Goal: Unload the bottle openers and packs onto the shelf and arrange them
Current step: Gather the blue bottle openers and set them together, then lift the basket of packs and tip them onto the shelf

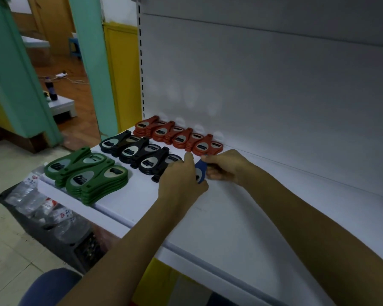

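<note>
Blue bottle opener [200, 171], steel-faced, midway across the shelf [142, 196]: I see my left hand [181, 180] and right hand [227, 167] gripping it, fingers curled round either side.

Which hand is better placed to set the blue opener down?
Right hand, probably: its fingers pinch the opener by the handle over bare shelf; the left hand just covers its head.

Noting red bottle openers [179, 134] lying in flat stacks along the back of the white shelf [230, 217], black bottle openers [139, 153] stacked in front, green bottle openers [86, 173] at the front-left edge. Recording blue bottle opener [200, 170] being gripped by left hand [181, 180] and right hand [227, 166].
</note>
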The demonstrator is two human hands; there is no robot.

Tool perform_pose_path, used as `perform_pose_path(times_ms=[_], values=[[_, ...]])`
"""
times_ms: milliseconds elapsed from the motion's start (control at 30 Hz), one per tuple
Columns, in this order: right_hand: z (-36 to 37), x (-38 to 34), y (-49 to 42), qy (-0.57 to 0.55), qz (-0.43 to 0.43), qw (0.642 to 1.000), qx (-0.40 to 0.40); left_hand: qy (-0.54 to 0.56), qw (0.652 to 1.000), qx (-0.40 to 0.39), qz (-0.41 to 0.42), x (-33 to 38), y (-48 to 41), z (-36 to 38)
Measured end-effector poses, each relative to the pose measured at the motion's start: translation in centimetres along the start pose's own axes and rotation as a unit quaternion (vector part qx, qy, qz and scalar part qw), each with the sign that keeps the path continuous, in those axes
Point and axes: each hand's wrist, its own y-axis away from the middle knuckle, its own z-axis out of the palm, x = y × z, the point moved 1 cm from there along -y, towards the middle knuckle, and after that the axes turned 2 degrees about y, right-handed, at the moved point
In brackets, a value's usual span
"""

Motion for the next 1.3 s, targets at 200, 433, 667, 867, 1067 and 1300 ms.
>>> perform_pose_path(times_ms=[200,433,667,867,1067,1300], values=[[0.4,1.3,-1.3,0.056,-0.050,0.996,0.052,0.027,0.999,0.042,-0.006,-0.7,0.8,1.2],[1.0,1.7,-1.3,0.049,-0.052,0.993,0.096,0.036,0.999,0.036,-0.013,-1.1,1.1,0.9],[1.4,1.2,-0.1,0.047,-0.039,0.992,0.114,0.039,0.999,0.009,-0.016,-0.7,1.2,0.3],[-0.4,0.5,1.9,0.079,-0.098,0.977,0.174,-0.003,0.990,0.063,0.129,0.1,1.9,-2.0],[-4.4,1.4,7.8,0.432,-0.192,0.836,0.279,-0.063,0.964,0.011,0.259,5.2,1.2,-1.7],[-11.5,5.9,18.4,0.477,-0.136,0.777,0.389,-0.053,0.925,-0.102,0.363,14.4,3.9,2.6]])
